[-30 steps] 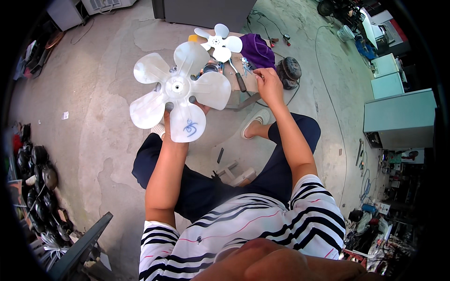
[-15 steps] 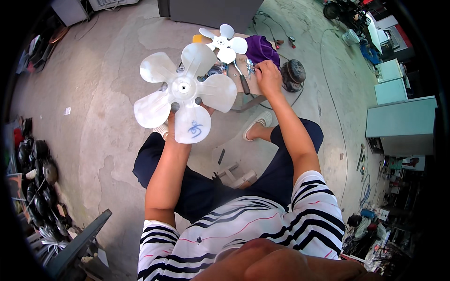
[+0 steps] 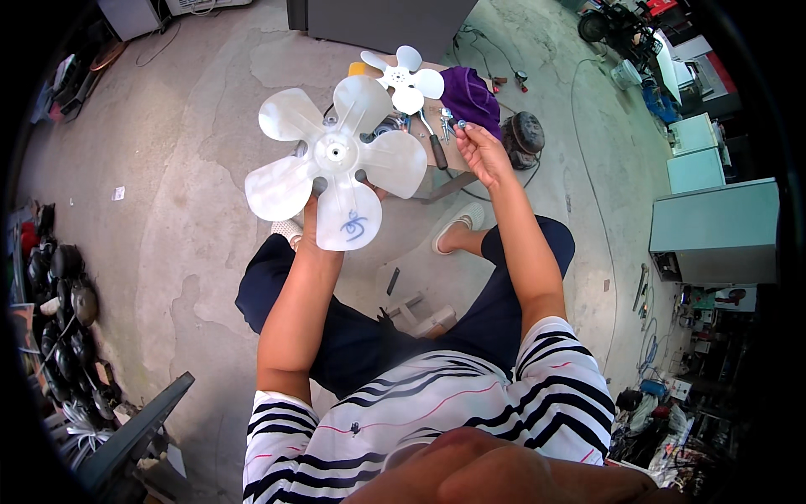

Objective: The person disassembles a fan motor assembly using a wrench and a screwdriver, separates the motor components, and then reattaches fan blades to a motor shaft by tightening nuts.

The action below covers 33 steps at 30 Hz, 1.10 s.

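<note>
My left hand (image 3: 310,217), largely hidden, grips a large translucent five-blade fan (image 3: 335,152) from beneath; blue marker shows on one blade. Over the edge of a small work board (image 3: 452,157), my right hand (image 3: 483,151) is turned palm up, pinching a small metal piece (image 3: 462,125). On the board lie a smaller white fan (image 3: 400,77), a black-handled tool (image 3: 437,147), small silver parts (image 3: 446,118), a purple cloth (image 3: 472,92) and a yellow object (image 3: 358,69).
A dark round unit (image 3: 523,133) with a cord stands right of the board. A grey cabinet (image 3: 378,21) is ahead. Pale appliances (image 3: 714,218) line the right, black compressor-like units (image 3: 67,302) the left, and a metal bar (image 3: 147,416) the lower left.
My right hand has turned from knuckles-up over the silver parts to palm up, with a small metal piece now visible at its fingertips. The held fan has shifted slightly right.
</note>
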{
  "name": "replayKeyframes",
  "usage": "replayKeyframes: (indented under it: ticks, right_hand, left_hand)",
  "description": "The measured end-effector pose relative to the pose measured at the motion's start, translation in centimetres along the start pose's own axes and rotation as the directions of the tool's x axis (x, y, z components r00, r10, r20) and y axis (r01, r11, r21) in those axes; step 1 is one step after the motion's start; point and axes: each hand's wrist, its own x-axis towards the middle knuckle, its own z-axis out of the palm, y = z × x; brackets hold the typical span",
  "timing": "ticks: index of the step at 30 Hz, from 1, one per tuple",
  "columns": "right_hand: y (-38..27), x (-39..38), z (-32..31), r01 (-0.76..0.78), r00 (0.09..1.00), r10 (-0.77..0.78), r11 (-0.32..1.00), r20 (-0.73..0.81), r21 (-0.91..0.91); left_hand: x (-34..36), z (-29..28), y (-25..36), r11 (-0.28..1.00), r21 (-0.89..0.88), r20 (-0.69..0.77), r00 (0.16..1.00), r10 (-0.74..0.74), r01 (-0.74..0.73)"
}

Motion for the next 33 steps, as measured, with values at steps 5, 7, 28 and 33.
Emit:
replayKeyframes:
  ticks: [5, 7, 28, 33]
  right_hand:
    - [0.1, -0.2, -0.3, -0.068, 0.996, 0.061, 0.989, 0.059, 0.131]
    - [-0.2, -0.6, 0.3, -0.070, 0.996, 0.060, 0.986, 0.071, 0.152]
    - [-6.7, -14.1, 17.7, 0.677, 0.730, -0.211, 0.356, 0.650, -0.644]
    - [-7.1, -13.8, 17.7, 0.811, 0.583, -0.184, 0.078, 0.791, -0.579]
  left_hand:
    - [0.0, 1.1, -0.4, 0.993, 0.121, 0.003, 1.000, 0.016, -0.016]
    - [0.0, 0.8, -0.3, 0.995, 0.101, 0.005, 1.000, 0.024, -0.024]
    - [-0.3, -0.5, -1.2, 0.988, 0.148, 0.226, 0.971, -0.075, 0.042]
    - [-0.4, 0.1, -1.4, 0.989, 0.143, 0.254, 0.964, -0.084, 0.048]
